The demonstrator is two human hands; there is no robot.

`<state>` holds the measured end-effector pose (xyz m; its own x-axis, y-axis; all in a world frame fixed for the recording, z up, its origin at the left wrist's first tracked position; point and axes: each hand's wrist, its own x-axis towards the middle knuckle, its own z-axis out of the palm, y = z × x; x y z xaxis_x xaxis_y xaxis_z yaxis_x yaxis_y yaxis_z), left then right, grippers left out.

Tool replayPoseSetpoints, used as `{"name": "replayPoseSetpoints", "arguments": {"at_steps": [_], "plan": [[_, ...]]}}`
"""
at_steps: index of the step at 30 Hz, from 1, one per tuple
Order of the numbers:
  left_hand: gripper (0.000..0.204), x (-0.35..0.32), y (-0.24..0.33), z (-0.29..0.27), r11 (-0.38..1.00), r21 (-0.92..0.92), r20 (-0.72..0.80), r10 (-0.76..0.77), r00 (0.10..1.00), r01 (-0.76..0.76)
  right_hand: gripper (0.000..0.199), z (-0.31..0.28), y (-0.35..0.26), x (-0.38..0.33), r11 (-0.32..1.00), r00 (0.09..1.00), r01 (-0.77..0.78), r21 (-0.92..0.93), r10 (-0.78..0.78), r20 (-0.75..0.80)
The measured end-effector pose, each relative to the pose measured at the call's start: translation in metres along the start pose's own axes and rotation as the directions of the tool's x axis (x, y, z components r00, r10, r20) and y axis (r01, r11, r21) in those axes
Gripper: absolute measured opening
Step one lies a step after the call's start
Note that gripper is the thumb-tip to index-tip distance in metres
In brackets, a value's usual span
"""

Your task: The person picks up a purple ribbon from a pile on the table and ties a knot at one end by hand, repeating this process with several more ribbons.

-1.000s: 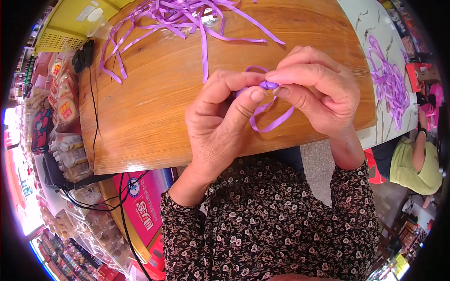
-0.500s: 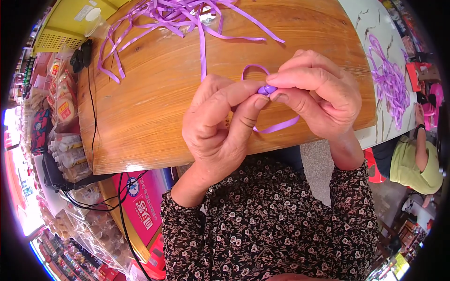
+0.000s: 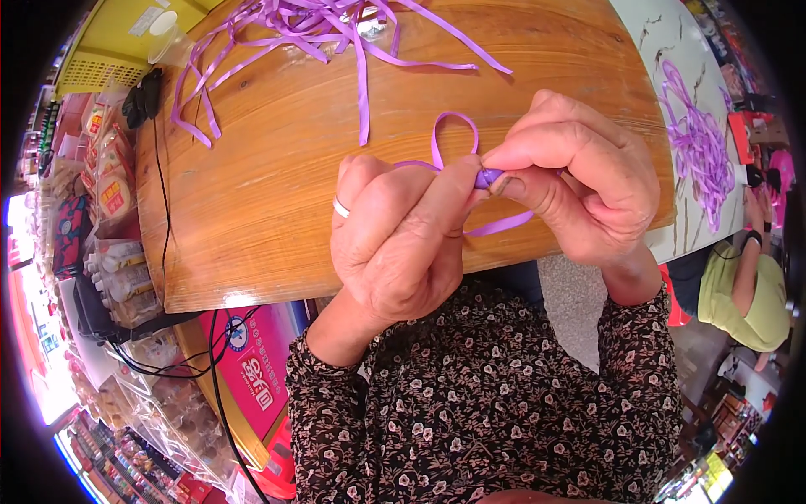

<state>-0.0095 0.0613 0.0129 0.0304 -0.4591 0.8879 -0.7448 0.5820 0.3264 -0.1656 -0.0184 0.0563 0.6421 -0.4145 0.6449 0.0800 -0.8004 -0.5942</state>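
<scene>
Purple strands (image 3: 363,84) are lying on the wooden surface (image 3: 243,193), the left hand (image 3: 399,239) and right hand (image 3: 592,181) are pinching a looped purple ribbon (image 3: 487,178) above it in closed grips, and a purple heap (image 3: 702,160) is lying farther right.

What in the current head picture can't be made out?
All in the head view:
Purple ribbon: its pinched stretch is partly hidden by the left hand and right hand.
Ribbon heap: cut off by the top edge.
Yellow basket: also cut off there.
Other person's hand: too small near the right rim.
</scene>
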Motion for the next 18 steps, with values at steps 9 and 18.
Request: {"name": "replayPoseSetpoints", "arguments": {"at_steps": [9,18], "plan": [[0.045,0.002,-0.003,-0.003,0.965,0.184,0.078,0.176,0.981,-0.188,0.017,-0.009,0.000,0.008,0.996,0.995,0.053,-0.074,-0.047,0.084],[0.050,0.001,-0.009,-0.004,0.949,0.178,0.183,0.228,0.956,-0.260,0.011,-0.006,0.009,0.003,0.996,0.983,-0.094,-0.011,0.095,0.160]]}}
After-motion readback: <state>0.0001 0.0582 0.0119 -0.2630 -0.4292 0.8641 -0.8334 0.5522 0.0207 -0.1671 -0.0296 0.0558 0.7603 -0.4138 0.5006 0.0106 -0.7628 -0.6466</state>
